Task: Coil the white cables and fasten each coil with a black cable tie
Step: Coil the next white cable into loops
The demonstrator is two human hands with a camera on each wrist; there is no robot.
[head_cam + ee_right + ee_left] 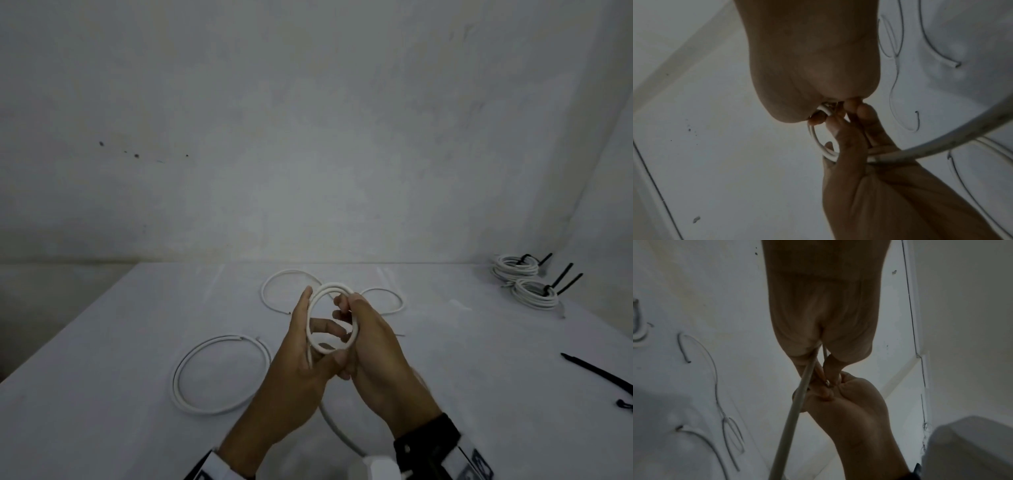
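In the head view, a small white cable coil (331,318) is held upright above the table (462,377) between both hands. The left hand (301,356) is curled round the coil's near-left rim, its fingers (329,327) passed through the ring's opening, apparently so that the turns cannot spring apart. The right hand (371,346) is closed on the coil's right rim, its fingertips (340,303) hooked over the turns. The unwound tail of the cable (334,425) is seen hanging below the wrists toward the near table edge; winding is judged unfinished. Beyond the fingertips two loose white cables (291,291) lie flat; left of the left hand a larger loose cable loop (221,373) rests. Far right of the right hand, two finished, tied coils (524,279) sit near the back corner, and spare black cable ties (603,375) lie by the right edge, within a sideways reach. Open table is left on both sides of the hands.

In the left wrist view, the tail (793,410) is seen running out from between thumb and fingers, which are pressed together on the turns; the right hand (842,402) meets them there, touching.

In the right wrist view, the coil (818,141) is pinched at its top by the right fingertips (815,121), while the left fingers (844,129) are threaded through it and the tail (941,142) sweeps away rightward.
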